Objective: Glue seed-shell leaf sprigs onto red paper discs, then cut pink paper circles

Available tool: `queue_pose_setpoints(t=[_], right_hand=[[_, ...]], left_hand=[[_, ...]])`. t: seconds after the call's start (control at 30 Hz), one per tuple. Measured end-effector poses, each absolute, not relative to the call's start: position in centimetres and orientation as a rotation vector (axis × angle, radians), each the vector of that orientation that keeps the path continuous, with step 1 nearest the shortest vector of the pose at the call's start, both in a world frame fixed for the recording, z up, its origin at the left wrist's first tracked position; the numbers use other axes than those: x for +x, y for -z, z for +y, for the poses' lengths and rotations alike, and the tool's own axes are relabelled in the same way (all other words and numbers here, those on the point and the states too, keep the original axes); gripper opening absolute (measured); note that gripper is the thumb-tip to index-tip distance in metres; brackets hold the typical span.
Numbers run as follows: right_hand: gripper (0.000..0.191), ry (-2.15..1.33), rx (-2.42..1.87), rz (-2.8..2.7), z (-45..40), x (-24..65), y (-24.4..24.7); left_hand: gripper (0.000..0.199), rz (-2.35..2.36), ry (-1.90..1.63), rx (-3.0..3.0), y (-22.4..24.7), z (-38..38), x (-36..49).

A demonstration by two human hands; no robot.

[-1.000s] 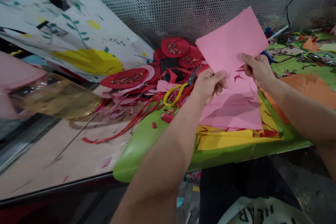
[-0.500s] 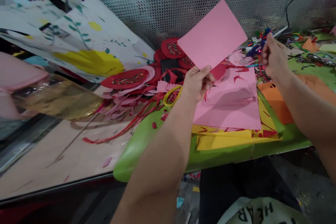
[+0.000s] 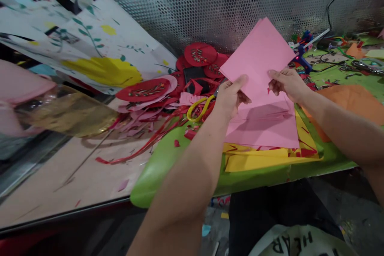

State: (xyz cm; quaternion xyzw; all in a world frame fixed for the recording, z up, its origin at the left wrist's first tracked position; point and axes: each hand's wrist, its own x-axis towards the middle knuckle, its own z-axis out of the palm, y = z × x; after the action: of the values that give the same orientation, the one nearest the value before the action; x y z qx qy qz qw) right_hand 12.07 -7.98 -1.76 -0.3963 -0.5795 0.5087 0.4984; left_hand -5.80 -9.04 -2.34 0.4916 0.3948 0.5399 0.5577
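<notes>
Several layered sheets of pink paper [image 3: 259, 54] are raised above the table, tilted like a diamond. My left hand [image 3: 232, 96] grips their lower left part between thumb and curled fingers. At the lower right edge, my right hand [image 3: 285, 84] pinches the same pink paper, a small red scrap showing by its fingertips. Beneath both hands lie larger pink sheets [image 3: 261, 134], on top of yellow paper [image 3: 258, 162] scattered with red scraps.
Yellow-handled scissors [image 3: 196, 110] and red oval pieces [image 3: 200, 54] lie to the left, near a flowered white bag [image 3: 120, 44]. A blue glue gun [image 3: 303, 62] and orange paper [image 3: 354, 102] are on the right. Perforated metal [image 3: 192, 4] stands behind.
My right hand has come down and left from beside the glue gun onto the pink paper. The paper and my left hand have shifted slightly right and down.
</notes>
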Motion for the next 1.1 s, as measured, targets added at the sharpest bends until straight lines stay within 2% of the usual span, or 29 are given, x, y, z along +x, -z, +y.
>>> queue_pose_setpoints(t=[0.17,0.3,0.6,0.93,1.1], right_hand=[[0.046,-1.25,-0.988,-1.43,-8.2,11.9,1.5],[0.044,-1.245,-0.999,-1.435,-8.0,12.2,1.7],[0.037,-1.208,-1.02,-1.288,-7.4,13.0,1.4],[0.032,-1.241,-1.098,-1.238,-7.2,13.2,1.3],[0.036,-1.3,-1.163,-1.34,-7.6,12.6,1.8]], left_hand=[[0.041,0.975,-1.414,1.099,2.4,-8.3,-6.3],[0.036,0.989,-1.46,1.075,2.2,-8.1,-6.8],[0.02,0.956,-1.103,1.182,1.6,-8.9,-7.2],[0.008,0.925,-1.131,1.14,1.6,-8.7,-7.4],[0.01,0.89,-1.124,1.149,1.8,-8.8,-6.9]])
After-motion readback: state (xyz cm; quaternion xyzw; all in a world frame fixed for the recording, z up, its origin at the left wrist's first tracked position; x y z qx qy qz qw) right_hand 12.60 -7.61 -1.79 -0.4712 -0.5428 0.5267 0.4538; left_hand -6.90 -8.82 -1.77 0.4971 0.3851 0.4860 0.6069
